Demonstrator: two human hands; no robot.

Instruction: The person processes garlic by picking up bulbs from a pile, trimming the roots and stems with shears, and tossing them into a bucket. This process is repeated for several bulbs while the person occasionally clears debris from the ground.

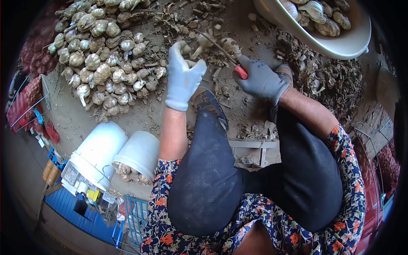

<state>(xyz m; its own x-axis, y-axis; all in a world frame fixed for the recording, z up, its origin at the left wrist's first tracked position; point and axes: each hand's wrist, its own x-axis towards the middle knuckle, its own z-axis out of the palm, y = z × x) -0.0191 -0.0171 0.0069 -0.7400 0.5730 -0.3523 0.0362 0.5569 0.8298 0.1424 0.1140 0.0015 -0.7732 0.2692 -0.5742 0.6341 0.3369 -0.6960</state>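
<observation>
My left hand (185, 74), in a pale grey-white glove, is over the littered ground with thumb and fingers apart. Just beyond its fingertips is a garlic bulb (205, 40) with a stem, slightly blurred. My right hand (259, 76), in a grey glove, is wrapped round the red handle of a knife (241, 72). The knife's narrow blade (219, 47) slants up and left, its tip overlapping the garlic bulb in this view. Another pale bulb (230, 46) shows close beside the blade.
A large heap of garlic (102, 63) lies at the left. Dry stem trimmings (323, 78) cover ground at the right. A pale basin (344, 50) holds bulbs at the top right. Two white buckets (100, 146) (138, 148) lie tipped at lower left, one with garlic inside.
</observation>
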